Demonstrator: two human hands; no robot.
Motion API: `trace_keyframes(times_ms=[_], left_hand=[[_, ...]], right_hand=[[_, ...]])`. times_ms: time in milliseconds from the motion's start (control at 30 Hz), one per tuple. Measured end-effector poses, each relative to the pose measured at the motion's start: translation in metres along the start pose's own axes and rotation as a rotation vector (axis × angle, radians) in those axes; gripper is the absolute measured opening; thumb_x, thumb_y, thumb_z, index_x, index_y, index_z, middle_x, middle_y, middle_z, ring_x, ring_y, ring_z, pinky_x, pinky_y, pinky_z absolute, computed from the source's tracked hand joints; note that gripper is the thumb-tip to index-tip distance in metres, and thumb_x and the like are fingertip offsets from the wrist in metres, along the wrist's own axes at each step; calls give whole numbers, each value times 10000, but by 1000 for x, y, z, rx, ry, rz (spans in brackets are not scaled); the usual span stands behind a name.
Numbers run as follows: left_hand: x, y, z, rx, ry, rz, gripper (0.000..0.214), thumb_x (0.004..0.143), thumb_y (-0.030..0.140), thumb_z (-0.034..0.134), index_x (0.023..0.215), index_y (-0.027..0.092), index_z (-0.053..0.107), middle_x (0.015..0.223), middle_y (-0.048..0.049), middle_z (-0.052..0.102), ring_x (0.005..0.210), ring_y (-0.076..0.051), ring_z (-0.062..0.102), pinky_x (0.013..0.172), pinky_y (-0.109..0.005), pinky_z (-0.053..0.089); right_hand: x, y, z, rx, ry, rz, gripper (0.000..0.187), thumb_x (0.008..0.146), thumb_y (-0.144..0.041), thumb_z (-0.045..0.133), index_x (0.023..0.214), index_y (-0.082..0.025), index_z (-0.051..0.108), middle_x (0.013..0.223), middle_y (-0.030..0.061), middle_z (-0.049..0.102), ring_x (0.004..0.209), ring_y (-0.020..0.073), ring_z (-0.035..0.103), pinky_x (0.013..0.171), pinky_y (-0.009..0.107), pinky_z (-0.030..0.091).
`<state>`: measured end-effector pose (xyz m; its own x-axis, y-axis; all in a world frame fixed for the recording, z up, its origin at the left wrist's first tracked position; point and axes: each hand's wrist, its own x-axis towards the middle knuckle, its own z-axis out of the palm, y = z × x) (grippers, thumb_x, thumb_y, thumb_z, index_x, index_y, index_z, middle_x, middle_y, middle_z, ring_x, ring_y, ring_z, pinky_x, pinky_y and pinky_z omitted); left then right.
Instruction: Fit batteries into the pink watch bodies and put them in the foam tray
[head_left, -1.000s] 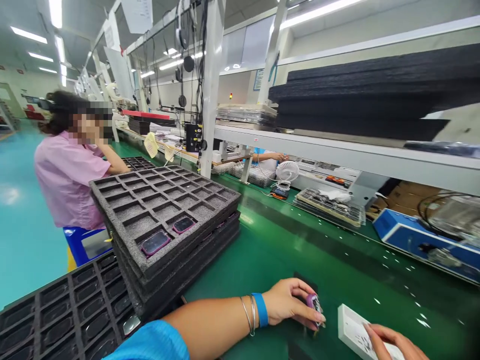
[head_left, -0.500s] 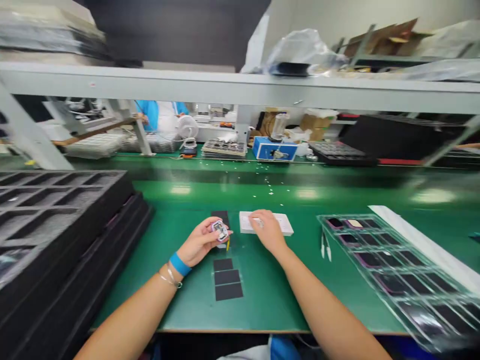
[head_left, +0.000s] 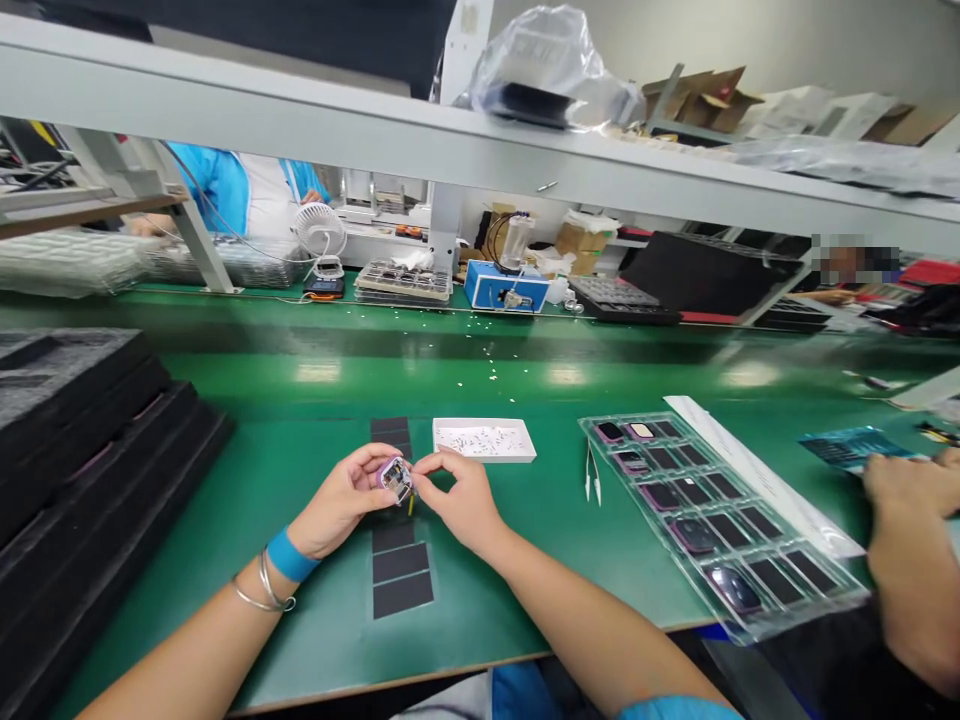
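Note:
My left hand (head_left: 337, 500) holds a small purple-rimmed device (head_left: 395, 477) above the green table, its open back facing up. My right hand (head_left: 459, 492) has thumb and forefinger pinched at the device's right edge; what they pinch is too small to see. Just beyond lies a flat white box (head_left: 484, 439) with tiny parts in it. Black rectangular pads (head_left: 400, 578) lie on the table under and in front of my hands.
Stacked black foam trays (head_left: 82, 440) stand at the left. Tweezers (head_left: 592, 474) and a clear tray (head_left: 716, 515) of dark devices lie to the right. Another person's hand (head_left: 904, 500) rests at the far right. A blue unit (head_left: 501, 286) sits beyond the conveyor.
The view swung from the left of the line to straight ahead. My right hand left the white box and came to the device in my left hand.

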<state>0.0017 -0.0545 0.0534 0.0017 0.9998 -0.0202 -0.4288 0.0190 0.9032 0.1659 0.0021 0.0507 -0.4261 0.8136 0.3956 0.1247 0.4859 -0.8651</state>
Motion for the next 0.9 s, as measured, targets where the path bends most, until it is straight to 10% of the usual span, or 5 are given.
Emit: trace_keyframes(times_ms=[167, 567, 700, 900], left_hand=[[1, -1, -1, 61, 8, 11, 470, 542, 160, 835, 957, 158, 616, 920, -65, 674, 812, -161, 618, 725, -242, 498], [-1, -4, -1, 90, 27, 29, 455, 556, 154, 837, 963, 185, 637, 937, -51, 676, 855, -146, 616, 761, -206, 496], [-5, 2, 3, 9, -21, 7, 442, 581, 220, 837, 973, 212, 633, 942, -40, 664, 825, -139, 616, 731, -198, 507], [-11, 12, 1, -58, -46, 17, 432, 604, 264, 824, 986, 252, 623, 978, -28, 640, 842, -169, 621, 715, -247, 538]], right_hand=[[0, -2, -1, -27, -38, -8, 90, 770, -195, 613, 687, -223, 632, 746, -25, 700, 685, 144, 628, 1051, 422, 321], [-4, -1, -3, -365, -40, -375, 166, 866, -159, 502, 720, -202, 569, 749, -11, 674, 710, 127, 606, 1074, 474, 233], [-2, -3, -4, 74, -67, -155, 39, 847, -243, 583, 843, -204, 585, 846, 18, 656, 814, 141, 607, 934, 376, 423], [1, 3, 2, 733, -463, 385, 661, 532, -260, 851, 1078, -215, 481, 965, 20, 622, 858, 146, 635, 787, 297, 502]])
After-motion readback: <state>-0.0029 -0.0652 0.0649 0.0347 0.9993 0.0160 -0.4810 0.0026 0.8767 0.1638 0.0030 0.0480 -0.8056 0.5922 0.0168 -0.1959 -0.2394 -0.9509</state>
